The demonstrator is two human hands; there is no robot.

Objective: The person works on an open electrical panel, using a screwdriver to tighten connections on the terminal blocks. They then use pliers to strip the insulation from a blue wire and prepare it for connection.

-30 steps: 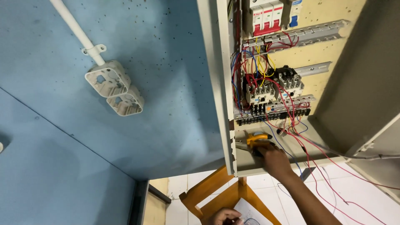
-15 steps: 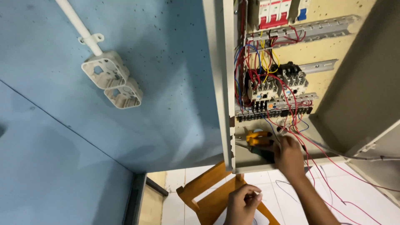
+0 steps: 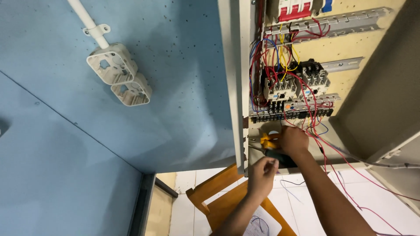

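An open electrical cabinet point(image 3: 372, 109) holds contactors point(image 3: 291, 85), a terminal strip point(image 3: 288, 114) and red, yellow and blue wires point(image 3: 280, 61). My right hand point(image 3: 294, 142) is inside the cabinet's lower part, just under the terminal strip, closed on a yellow-handled tool point(image 3: 267, 140). A dark tool handle point(image 3: 280, 158) lies right below it. My left hand point(image 3: 262, 175) is at the cabinet's lower edge, its fingers pinched together beside the dark handle. I cannot see whether anything is between its fingers.
Red-and-white breakers point(image 3: 297, 9) sit on a rail at the cabinet's top. Loose red wires point(image 3: 350, 161) trail out to the right. Two white junction boxes point(image 3: 120, 74) on a conduit are fixed to the blue wall. An orange wooden stool point(image 3: 223, 196) with a paper sheet point(image 3: 262, 225) stands on the tiled floor.
My left hand has risen from the paper on the stool to the cabinet's lower edge. My right hand has stayed on the yellow-handled tool, shifting slightly deeper under the terminal strip.
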